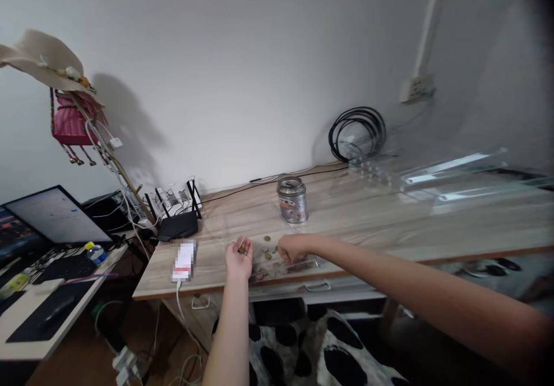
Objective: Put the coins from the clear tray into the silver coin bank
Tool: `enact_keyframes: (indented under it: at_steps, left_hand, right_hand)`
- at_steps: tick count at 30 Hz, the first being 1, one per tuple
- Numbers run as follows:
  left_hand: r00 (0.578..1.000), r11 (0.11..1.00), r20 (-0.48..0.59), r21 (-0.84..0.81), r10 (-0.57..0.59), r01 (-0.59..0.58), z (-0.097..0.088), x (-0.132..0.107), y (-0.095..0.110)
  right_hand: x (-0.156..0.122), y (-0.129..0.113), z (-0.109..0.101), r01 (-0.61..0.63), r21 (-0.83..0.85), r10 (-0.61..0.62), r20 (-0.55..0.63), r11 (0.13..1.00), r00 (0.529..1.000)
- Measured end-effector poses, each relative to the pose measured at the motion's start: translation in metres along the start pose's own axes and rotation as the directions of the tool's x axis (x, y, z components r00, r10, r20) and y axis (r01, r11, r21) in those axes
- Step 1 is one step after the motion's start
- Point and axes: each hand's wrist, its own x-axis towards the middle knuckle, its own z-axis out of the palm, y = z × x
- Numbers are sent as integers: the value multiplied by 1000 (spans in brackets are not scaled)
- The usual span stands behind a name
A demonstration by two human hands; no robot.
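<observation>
My left hand (239,257) is held palm up over the front edge of the wooden desk (367,224), cupped around a few coins (242,248). My right hand (292,248) rests knuckles up on the desk just right of it, fingers curled down among several loose coins (268,255) scattered on the wood. What its fingers pinch is hidden. A silver tin can (292,200) with a slot in its lid stands upright behind the coins.
A black router (178,224) and a phone on a cable (183,261) lie at the desk's left end. A coiled black cable (357,133) and clear acrylic pieces (454,172) sit at the back right. A monitor (56,216), a hat stand (52,63) and a second desk are on the left.
</observation>
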Motion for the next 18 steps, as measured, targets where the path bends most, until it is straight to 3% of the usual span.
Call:
enact_keyframes:
  at_steps: [6, 9, 13, 15, 18]
  left_hand:
    - [1000, 1000, 15, -5, -21, 21, -1, 2, 0]
    - [999, 999, 25, -9, -36, 36, 0, 2, -1]
    - [999, 999, 19, -45, -27, 28, 3, 0, -2]
    - [1000, 998, 3, -58, -29, 29, 3, -3, -2]
    - [1000, 997, -5, -74, -15, 14, 4, -5, -1]
  right_hand:
    - [-2, -5, -9, -3, 87, 2, 4, 996, 1000]
    - [4, -26, -27, 67, 129, -45, -165, 989, 985]
    - [14, -52, -47, 129, 98, -79, -408, 987, 910]
    - [15, -50, -51, 86, 43, -54, -487, 995, 872]
    - [14, -30, -43, -38, -26, 18, -536, 999, 844]
